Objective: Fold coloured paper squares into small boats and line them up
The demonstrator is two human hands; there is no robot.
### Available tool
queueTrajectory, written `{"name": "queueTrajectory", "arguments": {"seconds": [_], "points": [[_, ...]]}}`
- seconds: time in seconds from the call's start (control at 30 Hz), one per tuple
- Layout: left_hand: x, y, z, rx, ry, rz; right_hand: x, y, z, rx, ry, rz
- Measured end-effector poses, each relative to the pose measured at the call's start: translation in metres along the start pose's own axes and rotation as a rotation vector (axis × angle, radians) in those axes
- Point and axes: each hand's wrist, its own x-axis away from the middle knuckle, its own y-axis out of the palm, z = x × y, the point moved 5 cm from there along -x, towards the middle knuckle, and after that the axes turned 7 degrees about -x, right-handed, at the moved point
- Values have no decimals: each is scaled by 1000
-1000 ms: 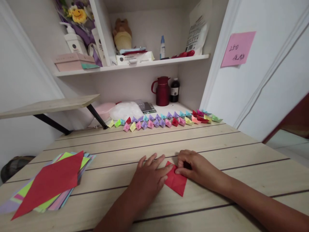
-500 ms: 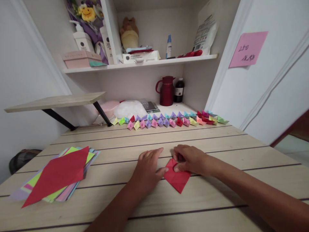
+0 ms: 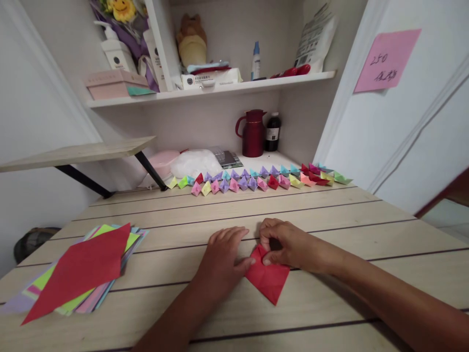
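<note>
A partly folded red paper [image 3: 268,281] lies on the wooden table [image 3: 330,215] in front of me. My left hand [image 3: 223,256] rests flat beside it, fingers stretched out, thumb pressing the paper's left edge. My right hand [image 3: 284,242] is curled over the paper's top corner, thumb and fingers pinching a fold there.
A stack of coloured paper sheets [image 3: 78,271] with a red sheet on top lies at the left. A row of several small folded paper boats [image 3: 256,181] runs along the table's far edge. Behind stand a dark red jug [image 3: 252,133], a dark bottle [image 3: 272,132] and a shelf [image 3: 212,90] with items.
My right hand has curled tighter over the red paper's top corner. My left hand has stayed against the paper's left edge. The view has shifted slightly.
</note>
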Motion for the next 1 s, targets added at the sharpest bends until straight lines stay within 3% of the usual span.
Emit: {"name": "queueTrajectory", "arguments": {"seconds": [0.3, 0.47, 0.63, 0.77, 1.0], "points": [[0, -1, 3, 35, 4, 21, 1, -5, -4, 156, 121, 81], [0, -1, 3, 12, 8, 14, 1, 4, -10, 25, 61, -7], [2, 0, 3, 16, 19, 17, 4, 4, -14, -19, -9, 7], [2, -1, 3, 38, 25, 22, 7, 4, -15, -80, 35, -51], [-1, -5, 6, 271, -23, 26, 5, 8, -24, -298, -8, -33]]}}
